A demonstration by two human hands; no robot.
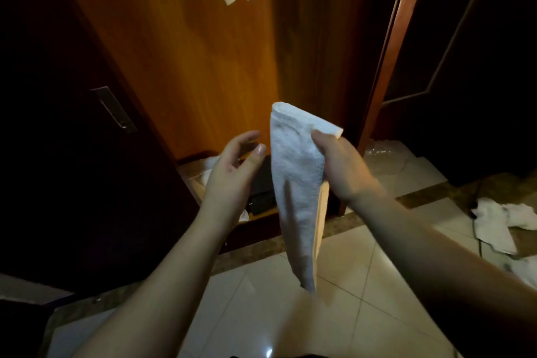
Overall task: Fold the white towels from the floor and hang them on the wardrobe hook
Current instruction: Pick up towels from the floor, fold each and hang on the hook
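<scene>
Before the wardrobe door [203, 67], the right hand [340, 166] is pinching the folded towel [296, 189], hanging lengthwise. The left hand [232, 171] is hovering spread just left.

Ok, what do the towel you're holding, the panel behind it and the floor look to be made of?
Towel, held by the right hand: white terry cloth, judging by its nubby looped face. Panel: orange-brown wood or wood-look veneer, with streaked grain and a slight sheen. Floor: pale glazed tile, glossy, with grout lines and a light glare.
</scene>
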